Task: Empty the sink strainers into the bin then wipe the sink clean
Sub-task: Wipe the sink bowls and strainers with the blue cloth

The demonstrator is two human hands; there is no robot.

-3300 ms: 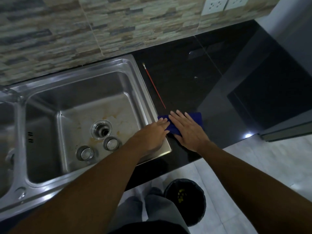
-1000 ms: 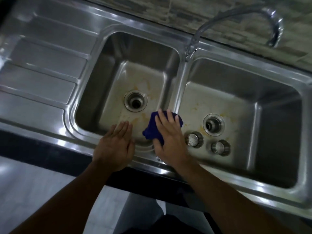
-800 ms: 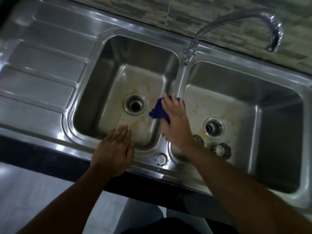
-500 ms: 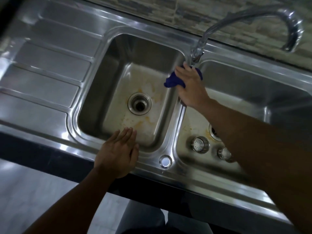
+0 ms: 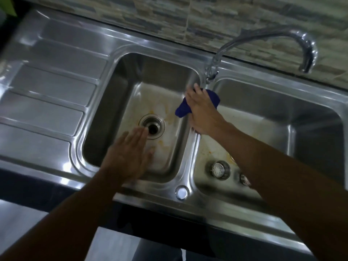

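Observation:
A steel double sink (image 5: 190, 153) fills the view. My right hand (image 5: 202, 112) presses a blue cloth (image 5: 183, 108) on the divider between the two basins, just below the tap base. My left hand (image 5: 130, 155), blurred, hovers flat with fingers together over the left basin, its fingertips near the open drain (image 5: 152, 126). Yellow stains mark both basin floors. One strainer (image 5: 220, 169) stands in the right basin. A second strainer (image 5: 243, 179) beside it is partly hidden by my right forearm.
A curved chrome tap (image 5: 263, 38) arches over the right basin from the back rim. The ribbed draining board (image 5: 47, 102) lies to the left. A stone-pattern tiled wall (image 5: 207, 17) runs behind. A round overflow cap (image 5: 181, 192) sits on the front rim.
My right hand slid the cloth up the divider from the front rim to the tap base. My left hand left the front rim and moved forward over the left basin.

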